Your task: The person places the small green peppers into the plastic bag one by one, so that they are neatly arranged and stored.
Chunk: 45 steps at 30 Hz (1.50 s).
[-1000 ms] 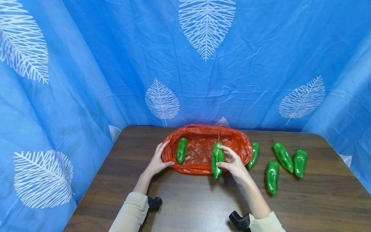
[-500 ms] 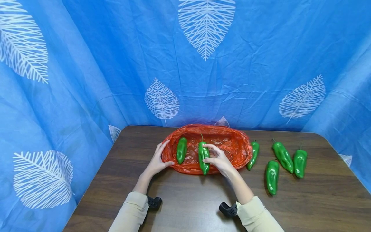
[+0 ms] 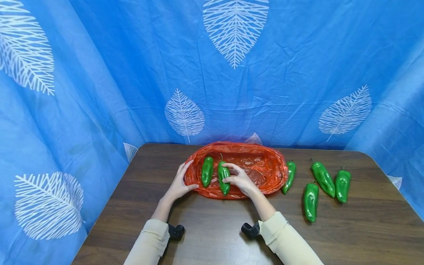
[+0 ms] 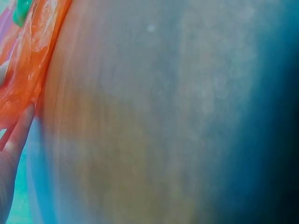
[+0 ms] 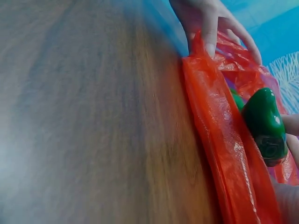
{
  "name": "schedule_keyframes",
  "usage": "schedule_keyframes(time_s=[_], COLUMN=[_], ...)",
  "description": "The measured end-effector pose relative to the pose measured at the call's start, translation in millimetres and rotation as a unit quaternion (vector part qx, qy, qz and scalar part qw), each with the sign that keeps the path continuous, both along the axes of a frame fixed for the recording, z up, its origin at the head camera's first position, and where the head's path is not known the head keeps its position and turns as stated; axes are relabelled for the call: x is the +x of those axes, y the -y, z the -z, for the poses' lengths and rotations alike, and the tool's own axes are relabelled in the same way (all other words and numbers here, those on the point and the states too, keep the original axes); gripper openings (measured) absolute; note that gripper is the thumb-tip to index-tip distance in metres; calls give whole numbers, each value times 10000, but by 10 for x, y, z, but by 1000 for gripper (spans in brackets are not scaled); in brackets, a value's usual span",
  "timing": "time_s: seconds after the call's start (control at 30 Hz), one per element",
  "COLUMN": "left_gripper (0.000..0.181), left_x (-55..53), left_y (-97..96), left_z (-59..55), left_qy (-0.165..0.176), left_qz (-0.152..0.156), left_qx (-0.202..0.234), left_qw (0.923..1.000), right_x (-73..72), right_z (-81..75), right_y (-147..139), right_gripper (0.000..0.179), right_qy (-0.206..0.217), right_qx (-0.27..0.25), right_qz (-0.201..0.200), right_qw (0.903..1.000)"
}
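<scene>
A red plastic bag (image 3: 277, 162) lies spread on the table with its wide oval mouth facing up. At its left end my left hand (image 3: 178, 186) holds the rim, the thumb on the front edge and the fingers along the side. My right hand (image 3: 241, 180) pinches a green pepper (image 3: 223, 179) between thumb and fingers, over the bag's mouth. Its stem points away from me and its tip overlaps the front rim in the head view. Just left of it, another green pepper (image 3: 207, 171) rests inside the bag. The right wrist view shows the held pepper's tip (image 5: 265, 119) close over the rim.
Right of the bag, one green pepper (image 3: 289, 177) lies close against its side. Farther right on the brown wooden table (image 3: 212, 235) are several more, including a pepper (image 3: 311, 202) nearer me. A blue curtain (image 3: 281, 73) with white leaf prints hangs behind the table.
My right hand has moved left across the bag with the pepper, bringing it next to the one inside. The left hand has stayed in place at the rim.
</scene>
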<state>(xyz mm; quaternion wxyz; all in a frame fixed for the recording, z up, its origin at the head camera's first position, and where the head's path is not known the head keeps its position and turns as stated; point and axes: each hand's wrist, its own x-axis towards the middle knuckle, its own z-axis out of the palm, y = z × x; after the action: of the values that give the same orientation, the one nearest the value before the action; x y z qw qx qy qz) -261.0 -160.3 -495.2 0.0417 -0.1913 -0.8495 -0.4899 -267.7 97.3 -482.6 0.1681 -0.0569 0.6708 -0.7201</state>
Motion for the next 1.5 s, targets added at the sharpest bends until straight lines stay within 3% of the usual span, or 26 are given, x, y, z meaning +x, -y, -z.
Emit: schedule_keyframes(time_s=[0.63, 1.1, 1.5], left_gripper=[90, 90, 90], left_x=[-23, -22, -14], left_y=[-1, 7, 6], left_z=[23, 27, 31], left_qy=[-19, 17, -8], left_qz=[19, 53, 83], left_qx=[3, 0, -33], left_qw=[10000, 10000, 10000], right_x=[-218, -253, -199], right_z=[61, 74, 39], right_y=[198, 254, 243], right_gripper=[57, 58, 57], right_qy=[-642, -1154, -1380], right_qx=[746, 1408, 1660], right_qz=[207, -19, -90], right_qw=[9949, 9833, 9764])
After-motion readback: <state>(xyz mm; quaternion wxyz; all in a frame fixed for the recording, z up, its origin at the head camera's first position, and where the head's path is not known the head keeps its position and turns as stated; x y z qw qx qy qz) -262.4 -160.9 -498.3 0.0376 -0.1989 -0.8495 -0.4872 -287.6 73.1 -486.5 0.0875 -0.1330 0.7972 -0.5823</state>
